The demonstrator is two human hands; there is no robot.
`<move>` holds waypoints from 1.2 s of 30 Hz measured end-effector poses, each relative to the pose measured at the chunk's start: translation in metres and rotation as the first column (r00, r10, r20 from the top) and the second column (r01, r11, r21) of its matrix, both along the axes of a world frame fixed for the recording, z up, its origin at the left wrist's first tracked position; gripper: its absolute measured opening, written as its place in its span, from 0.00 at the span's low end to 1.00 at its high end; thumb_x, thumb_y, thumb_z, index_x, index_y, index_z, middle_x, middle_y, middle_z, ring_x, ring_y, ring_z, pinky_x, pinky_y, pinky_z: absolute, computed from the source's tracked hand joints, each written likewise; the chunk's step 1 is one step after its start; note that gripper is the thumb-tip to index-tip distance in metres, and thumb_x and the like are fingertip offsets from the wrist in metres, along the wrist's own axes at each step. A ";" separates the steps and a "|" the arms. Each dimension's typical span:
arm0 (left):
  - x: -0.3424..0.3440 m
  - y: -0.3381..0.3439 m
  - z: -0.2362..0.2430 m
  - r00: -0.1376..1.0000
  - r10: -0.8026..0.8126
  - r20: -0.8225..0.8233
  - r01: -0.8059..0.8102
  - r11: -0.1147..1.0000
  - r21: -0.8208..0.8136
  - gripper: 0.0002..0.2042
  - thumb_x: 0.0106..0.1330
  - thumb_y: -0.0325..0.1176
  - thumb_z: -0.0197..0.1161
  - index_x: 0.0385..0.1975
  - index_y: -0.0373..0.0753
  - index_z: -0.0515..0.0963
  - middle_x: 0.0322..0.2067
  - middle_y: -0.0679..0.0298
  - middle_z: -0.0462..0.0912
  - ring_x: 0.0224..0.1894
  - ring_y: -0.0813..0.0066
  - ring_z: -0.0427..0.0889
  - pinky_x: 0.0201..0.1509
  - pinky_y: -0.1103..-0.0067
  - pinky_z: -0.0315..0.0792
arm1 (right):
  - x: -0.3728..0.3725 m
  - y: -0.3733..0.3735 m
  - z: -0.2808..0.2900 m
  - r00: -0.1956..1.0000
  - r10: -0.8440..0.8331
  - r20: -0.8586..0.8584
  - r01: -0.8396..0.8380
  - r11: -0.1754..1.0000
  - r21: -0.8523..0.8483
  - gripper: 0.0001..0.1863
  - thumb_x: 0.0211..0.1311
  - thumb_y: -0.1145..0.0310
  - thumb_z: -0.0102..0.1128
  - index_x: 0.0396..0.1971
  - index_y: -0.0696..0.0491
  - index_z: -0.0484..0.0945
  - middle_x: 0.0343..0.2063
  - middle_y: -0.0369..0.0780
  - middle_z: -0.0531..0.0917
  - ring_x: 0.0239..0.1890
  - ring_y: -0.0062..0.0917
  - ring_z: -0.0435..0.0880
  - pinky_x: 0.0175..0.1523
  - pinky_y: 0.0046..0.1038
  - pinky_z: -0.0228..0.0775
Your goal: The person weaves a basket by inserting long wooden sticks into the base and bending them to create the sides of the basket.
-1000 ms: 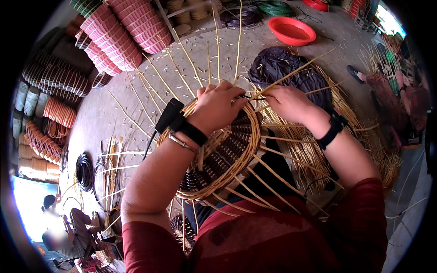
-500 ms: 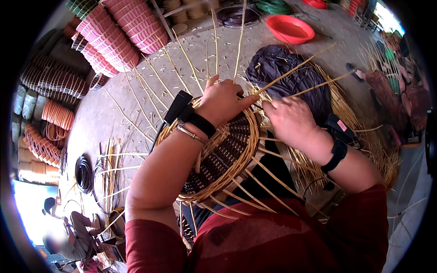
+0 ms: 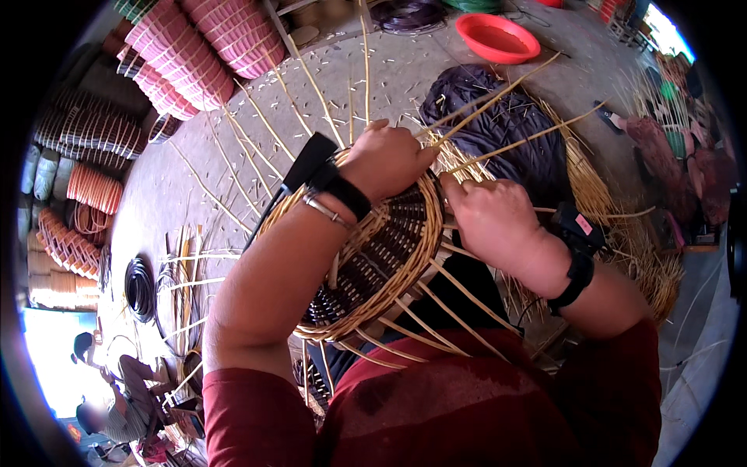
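Observation:
A round wicker basket [image 3: 389, 247], dark brown inside with a braided tan rim, rests tilted against my lap. Long pale willow rods [image 3: 204, 185] fan out from its edge on all sides. My left hand [image 3: 389, 161] lies over the far rim, its fingers curled around a rod [image 3: 498, 93] that slants up to the right. At the right of the rim, my right hand [image 3: 496, 215] is closed with thumb and forefinger at the base of another rod [image 3: 537, 144]. The fingertips of both hands are partly hidden.
Stacked pink baskets [image 3: 179, 58] stand at the far left. A red basin [image 3: 498, 37] and a dark cloth bundle [image 3: 498, 132] lie beyond my hands. Willow bundles [image 3: 583, 183] spread on the right. Another person [image 3: 124, 401] sits at the lower left; a black coil [image 3: 140, 289] lies nearby.
Both hands have shifted slightly, the right one lower and closer to the rim. One rod that stood upright beyond my left hand now leans right beside the slanting one.

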State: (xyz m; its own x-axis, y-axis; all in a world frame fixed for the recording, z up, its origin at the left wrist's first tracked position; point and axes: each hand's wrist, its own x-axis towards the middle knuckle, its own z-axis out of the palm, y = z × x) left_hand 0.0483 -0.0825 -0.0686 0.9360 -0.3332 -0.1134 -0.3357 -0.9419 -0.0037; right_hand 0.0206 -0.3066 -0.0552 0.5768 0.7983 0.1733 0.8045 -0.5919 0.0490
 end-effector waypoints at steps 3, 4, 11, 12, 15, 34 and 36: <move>-0.013 0.006 -0.019 0.916 0.196 0.349 -0.058 0.928 -0.369 0.21 0.81 0.44 0.55 0.70 0.51 0.77 0.73 0.46 0.72 0.72 0.43 0.73 0.78 0.59 0.63 | 0.004 -0.006 0.002 0.996 0.011 -0.092 -0.008 1.000 0.025 0.30 0.58 0.73 0.62 0.63 0.59 0.76 0.28 0.42 0.88 0.29 0.39 0.91 0.37 0.40 0.83; -0.014 0.012 -0.016 0.940 0.139 0.311 0.025 0.883 -0.469 0.27 0.81 0.45 0.57 0.78 0.57 0.67 0.82 0.53 0.57 0.81 0.42 0.58 0.82 0.55 0.58 | -0.001 -0.005 0.001 0.999 0.000 -0.033 0.000 1.000 -0.011 0.32 0.57 0.74 0.62 0.65 0.60 0.74 0.28 0.43 0.88 0.30 0.40 0.91 0.38 0.41 0.83; -0.053 0.030 0.001 0.929 -0.340 0.145 0.366 0.901 -0.233 0.28 0.80 0.54 0.57 0.77 0.58 0.70 0.78 0.61 0.68 0.83 0.53 0.57 0.85 0.42 0.38 | -0.005 -0.021 -0.006 0.977 0.083 -0.195 -0.073 0.996 0.058 0.27 0.58 0.75 0.61 0.60 0.59 0.76 0.29 0.41 0.88 0.32 0.40 0.91 0.39 0.43 0.83; -0.059 0.033 -0.001 0.928 -0.329 0.176 0.367 0.889 -0.273 0.26 0.80 0.54 0.56 0.75 0.57 0.73 0.74 0.59 0.72 0.82 0.52 0.60 0.84 0.40 0.37 | -0.003 -0.027 0.007 0.960 0.122 -0.254 -0.116 0.993 0.036 0.20 0.65 0.71 0.61 0.57 0.56 0.80 0.28 0.42 0.88 0.33 0.41 0.91 0.40 0.44 0.83; -0.064 0.027 0.001 0.942 -0.290 0.168 0.331 0.882 -0.336 0.23 0.80 0.52 0.57 0.70 0.55 0.77 0.67 0.58 0.77 0.78 0.51 0.65 0.83 0.39 0.39 | 0.047 -0.049 0.032 0.746 0.049 -0.664 -0.003 0.998 0.070 0.12 0.71 0.61 0.63 0.35 0.54 0.89 0.32 0.52 0.87 0.33 0.47 0.89 0.42 0.45 0.80; -0.049 0.018 -0.014 0.939 -0.244 0.244 0.322 0.872 -0.369 0.16 0.81 0.48 0.56 0.58 0.53 0.85 0.56 0.60 0.80 0.70 0.56 0.71 0.81 0.42 0.42 | -0.003 -0.060 -0.027 0.958 0.284 0.026 -0.277 0.906 0.320 0.27 0.81 0.46 0.52 0.50 0.57 0.87 0.48 0.49 0.89 0.53 0.45 0.88 0.66 0.45 0.72; -0.047 0.019 -0.018 0.943 -0.237 0.233 0.312 0.871 -0.379 0.16 0.81 0.48 0.56 0.57 0.52 0.85 0.56 0.60 0.80 0.69 0.57 0.71 0.81 0.42 0.42 | 0.005 -0.066 -0.013 0.959 0.062 -0.278 -0.008 0.981 0.192 0.25 0.80 0.48 0.53 0.46 0.56 0.87 0.45 0.48 0.89 0.51 0.45 0.88 0.63 0.45 0.73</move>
State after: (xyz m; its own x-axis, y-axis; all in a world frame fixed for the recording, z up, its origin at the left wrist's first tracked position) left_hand 0.0011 -0.0634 -0.0867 0.7918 -0.5606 0.2426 -0.6103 -0.7426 0.2758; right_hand 0.0255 -0.3727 -0.0685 0.5961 0.7876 0.1561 0.7898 -0.5401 -0.2908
